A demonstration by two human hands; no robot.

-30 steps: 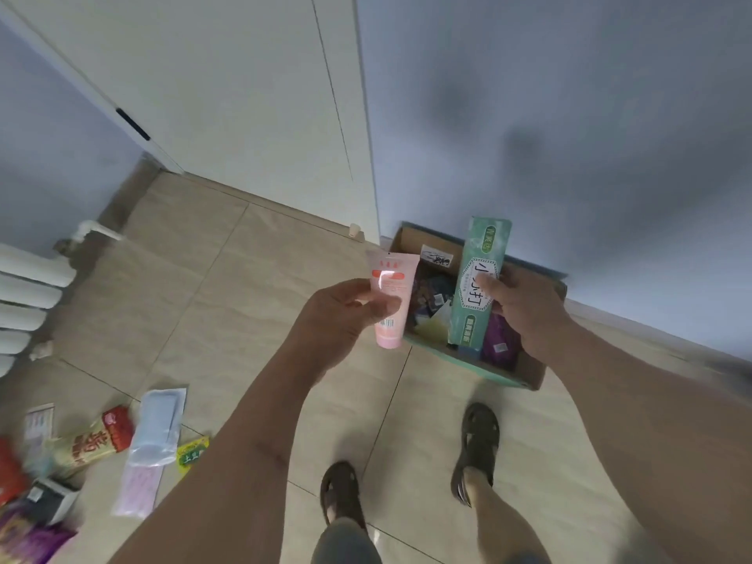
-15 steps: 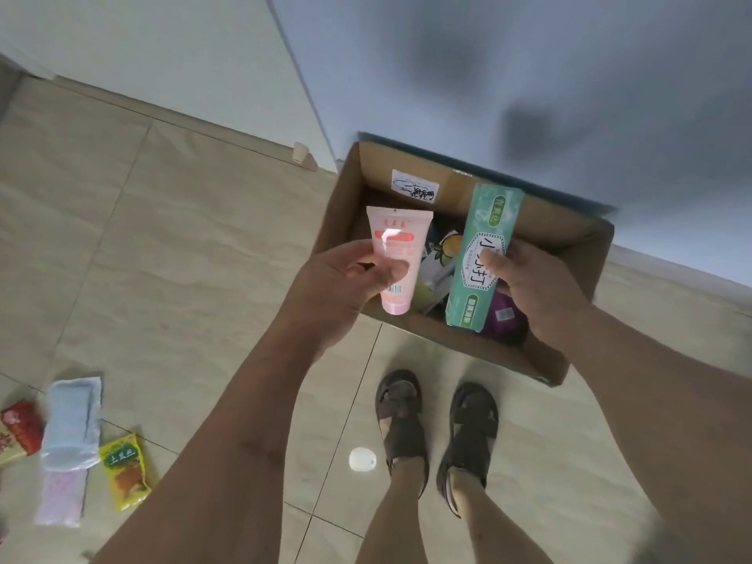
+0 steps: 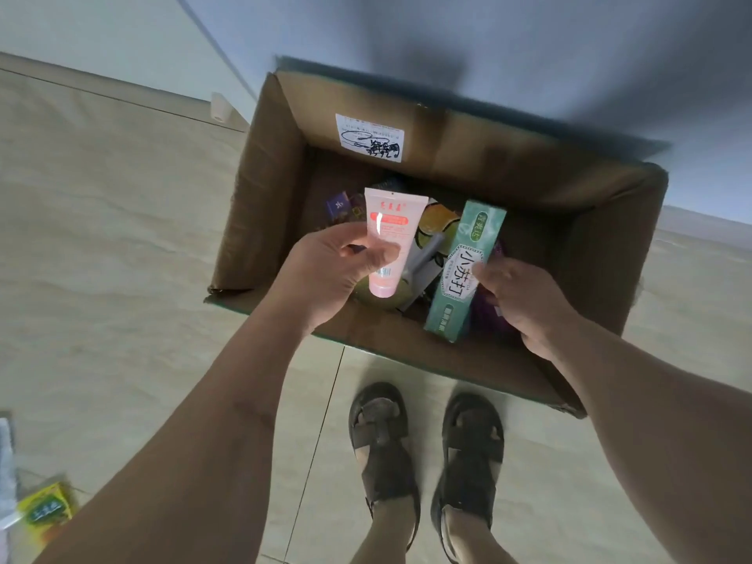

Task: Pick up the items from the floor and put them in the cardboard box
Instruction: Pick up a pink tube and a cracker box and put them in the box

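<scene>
Left hand (image 3: 325,270) pinches pink tube (image 3: 390,238), right hand (image 3: 525,299) grips green toothpaste carton (image 3: 468,270); both over open cardboard box (image 3: 260,185), frame centre.

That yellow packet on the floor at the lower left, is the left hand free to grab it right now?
Probably not: the left hand grips the pink tube over the cardboard box, far from the yellow packet. It would have to drop the tube first.
</scene>
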